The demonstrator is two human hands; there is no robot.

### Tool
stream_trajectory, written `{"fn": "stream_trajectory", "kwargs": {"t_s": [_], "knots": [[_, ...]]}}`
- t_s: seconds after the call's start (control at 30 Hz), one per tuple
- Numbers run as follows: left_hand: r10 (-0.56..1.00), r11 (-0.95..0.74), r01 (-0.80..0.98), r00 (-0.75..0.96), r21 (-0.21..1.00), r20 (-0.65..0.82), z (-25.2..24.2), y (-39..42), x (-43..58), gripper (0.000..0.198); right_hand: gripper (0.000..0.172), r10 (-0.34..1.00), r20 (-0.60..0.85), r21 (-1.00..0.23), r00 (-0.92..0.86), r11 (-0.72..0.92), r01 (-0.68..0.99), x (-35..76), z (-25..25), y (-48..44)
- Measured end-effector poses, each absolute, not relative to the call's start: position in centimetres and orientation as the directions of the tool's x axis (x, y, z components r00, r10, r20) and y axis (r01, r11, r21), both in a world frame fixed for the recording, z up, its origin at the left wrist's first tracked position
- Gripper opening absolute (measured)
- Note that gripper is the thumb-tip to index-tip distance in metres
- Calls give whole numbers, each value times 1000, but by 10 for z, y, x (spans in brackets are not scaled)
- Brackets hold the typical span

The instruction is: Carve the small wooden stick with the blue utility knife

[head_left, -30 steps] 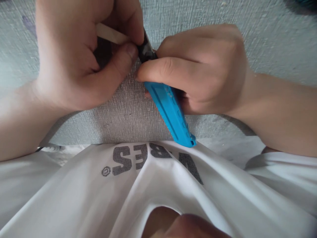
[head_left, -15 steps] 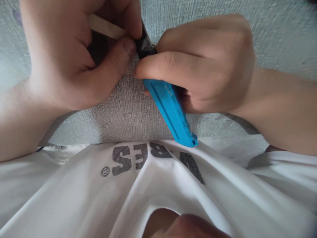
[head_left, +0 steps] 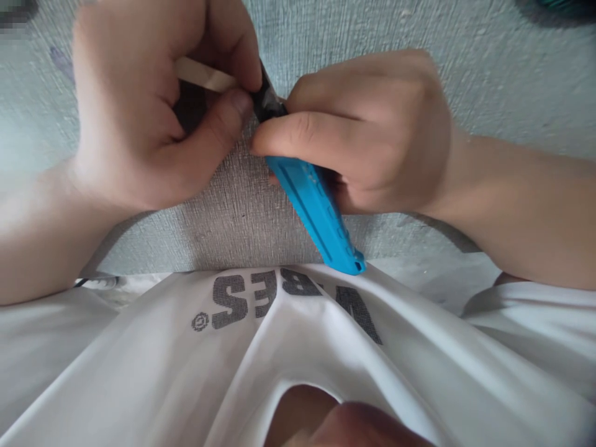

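Observation:
My right hand [head_left: 367,130] is closed around a blue utility knife [head_left: 316,214], its thumb lying along the top. The knife's handle slants down toward my shirt, and its dark front end [head_left: 269,102] sticks out past my fingers. My left hand [head_left: 153,118] pinches a thin, pale flat stick, wooden by its look [head_left: 205,76], between thumb and fingertips. The stick's right end meets the knife's dark front end; the exact contact is hidden by my fingertips.
Below the hands lies a grey textured tabletop [head_left: 209,236], its near edge close to my white shirt [head_left: 153,360]. A dark round object [head_left: 563,9] is cut off at the top right corner. Another dark shape [head_left: 16,12] shows at the top left.
Both hands appear slightly lower and closer to the middle of the view, with the stick and utility knife still held. Dark objects now show at the top corners.

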State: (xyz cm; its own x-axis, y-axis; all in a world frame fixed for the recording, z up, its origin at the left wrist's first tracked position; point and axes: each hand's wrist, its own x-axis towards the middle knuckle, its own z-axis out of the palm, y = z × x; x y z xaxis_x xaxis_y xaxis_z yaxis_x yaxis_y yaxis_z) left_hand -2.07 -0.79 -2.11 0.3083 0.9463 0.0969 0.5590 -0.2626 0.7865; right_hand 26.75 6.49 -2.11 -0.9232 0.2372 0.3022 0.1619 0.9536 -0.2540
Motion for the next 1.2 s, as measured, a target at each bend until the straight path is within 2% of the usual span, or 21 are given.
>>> {"fn": "stream_trajectory", "kwargs": {"t_s": [0.07,0.17,0.33,0.43,0.83,1.07,1.2], "knots": [[951,-213,638,310,740,6,-15,-7,-15,43,47,229,322,-228,-919,960,159,268,-22,64],[947,-218,681,322,700,-18,-10,-5,-12,46,47,219,337,-213,-915,965,153,269,-22,64],[942,-285,714,332,639,49,-13,-2,-15,48,45,207,345,-177,-915,972,154,269,-23,64],[931,-337,713,350,615,106,-18,-1,-18,47,43,205,363,-201,-909,970,138,269,-24,63],[933,-345,704,332,621,141,-18,-4,-16,37,26,182,413,-222,-892,970,95,271,-27,65],[937,-327,693,327,642,124,-17,-5,-16,37,26,185,422,-225,-887,970,96,269,-27,63],[934,-330,719,342,612,102,-13,-8,-14,35,35,187,404,-202,-896,973,112,268,-28,64]]}}
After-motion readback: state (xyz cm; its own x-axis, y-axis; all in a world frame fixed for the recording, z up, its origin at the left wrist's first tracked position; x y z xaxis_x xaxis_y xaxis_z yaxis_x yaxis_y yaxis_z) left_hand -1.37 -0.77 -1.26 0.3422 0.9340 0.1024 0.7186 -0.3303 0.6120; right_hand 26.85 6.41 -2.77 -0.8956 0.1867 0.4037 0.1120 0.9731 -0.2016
